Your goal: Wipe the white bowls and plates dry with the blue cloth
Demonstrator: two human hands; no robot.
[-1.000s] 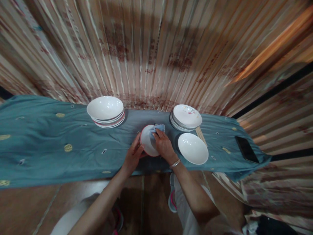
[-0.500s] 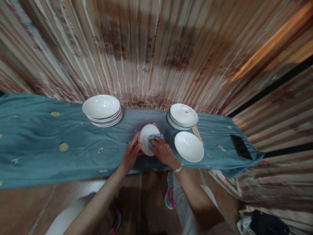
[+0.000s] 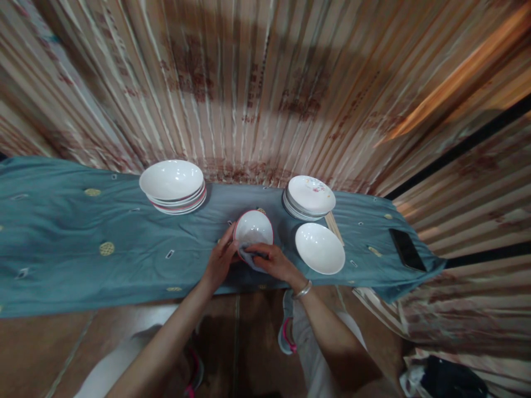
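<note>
In the head view, a small white bowl (image 3: 253, 227) with a red rim is in front of the person, near the close edge of the table (image 3: 136, 271). I can't tell if its bottom touches the table. The left hand (image 3: 219, 258) curls around the bowl's left side, thumb by the rim; some of its fingers are hidden. The right hand (image 3: 279, 263) has its fingers bent and nearly closed on a soft, crumpled cloth (image 3: 248, 255), at the bowl's near side. The white dish (image 3: 320, 249) sits apart, to the right.

The bowl is probably light, hard and smooth, so it could slip and break. The side just under the rim looks like a good place to hold. Its open top faces up and leans toward the person. It is round, so no long way shows.
</note>
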